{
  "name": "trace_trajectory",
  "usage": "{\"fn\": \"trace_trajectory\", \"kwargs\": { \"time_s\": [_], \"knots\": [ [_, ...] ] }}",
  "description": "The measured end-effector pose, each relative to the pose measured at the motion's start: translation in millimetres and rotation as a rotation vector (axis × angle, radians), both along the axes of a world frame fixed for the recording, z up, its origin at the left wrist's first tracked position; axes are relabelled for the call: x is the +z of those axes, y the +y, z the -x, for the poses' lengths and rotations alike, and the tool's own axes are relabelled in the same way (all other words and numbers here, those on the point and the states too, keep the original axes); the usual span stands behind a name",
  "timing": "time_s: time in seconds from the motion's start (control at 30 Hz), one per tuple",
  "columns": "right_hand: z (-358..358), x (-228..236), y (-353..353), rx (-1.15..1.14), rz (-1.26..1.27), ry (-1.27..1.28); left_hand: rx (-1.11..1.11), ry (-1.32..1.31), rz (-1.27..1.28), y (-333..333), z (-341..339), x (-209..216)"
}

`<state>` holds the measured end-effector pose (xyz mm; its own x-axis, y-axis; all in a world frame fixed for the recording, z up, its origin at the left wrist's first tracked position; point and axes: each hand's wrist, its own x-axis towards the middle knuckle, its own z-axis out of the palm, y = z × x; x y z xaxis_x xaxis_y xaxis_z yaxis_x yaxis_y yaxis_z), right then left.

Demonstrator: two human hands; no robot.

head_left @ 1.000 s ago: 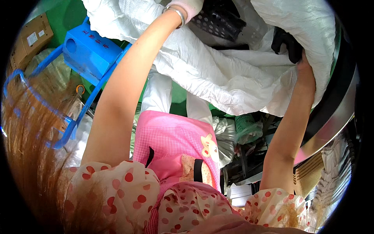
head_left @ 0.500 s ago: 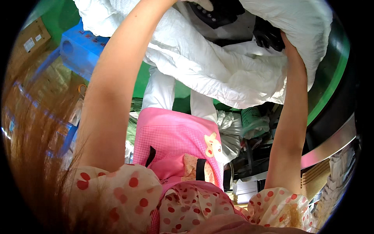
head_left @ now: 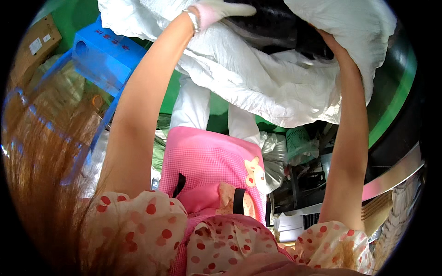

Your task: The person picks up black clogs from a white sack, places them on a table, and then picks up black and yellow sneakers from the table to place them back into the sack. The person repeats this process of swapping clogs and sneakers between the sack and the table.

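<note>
A large white woven sack (head_left: 271,99) gapes at the top, with glossy black items (head_left: 271,23) inside; their exact kind is unclear. My left hand (head_left: 216,11), in a white and pink glove, is over the near left side of the sack's mouth. Its visible digit stretches out across the black items and the rest is cut off by the upper edge. My right hand (head_left: 326,37) reaches into the sack on the right, beside the black items. White cloth and shadow hide its fingers.
At left stand a blue box (head_left: 108,57) with a round hole and a brown carton (head_left: 39,41). A green mesh basket (head_left: 297,142) and a silvery bag (head_left: 272,158) are below the sack. A curved, green-edged dark surface (head_left: 391,110) borders the right.
My left hand has come further into view, lower over the sack's mouth. My right hand has shifted slightly up and left, and the black items inside have changed position.
</note>
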<state>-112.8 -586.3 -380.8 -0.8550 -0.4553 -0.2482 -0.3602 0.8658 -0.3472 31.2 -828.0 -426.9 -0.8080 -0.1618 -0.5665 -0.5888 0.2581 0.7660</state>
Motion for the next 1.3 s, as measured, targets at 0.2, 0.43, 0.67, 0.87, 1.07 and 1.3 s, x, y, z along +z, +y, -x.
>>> {"fn": "trace_trajectory", "kwargs": {
  "time_s": [0.2, 0.43, 0.67, 0.87, 1.07, 1.3],
  "knots": [
    [43.8, 13.2, 34.3, -0.125, 0.002, 0.054, 0.039, 0.249, 0.086, -81.7, -14.9, 14.0],
    [86.0, 73.0, 46.9, -0.166, 0.021, 0.081, 0.350, -0.083, 0.472, -214.3, -68.8, 105.4],
    [62.1, 185.4, 39.1, -0.133, 0.031, 0.076, 0.430, 0.103, 0.312, -171.2, -116.3, 267.4],
    [-83.4, 308.6, 6.8, -0.176, 0.000, -0.381, 0.238, 0.342, -0.224, -143.6, -130.3, 387.0],
    [-62.4, 386.9, 36.6, -0.425, 0.530, -0.027, 0.059, 0.346, -0.132, -164.6, -112.1, 453.7],
    [-86.9, 458.6, 32.8, -0.367, 0.457, 0.051, -0.062, 0.282, -0.230, -153.6, -100.2, 466.1]
  ]
}}
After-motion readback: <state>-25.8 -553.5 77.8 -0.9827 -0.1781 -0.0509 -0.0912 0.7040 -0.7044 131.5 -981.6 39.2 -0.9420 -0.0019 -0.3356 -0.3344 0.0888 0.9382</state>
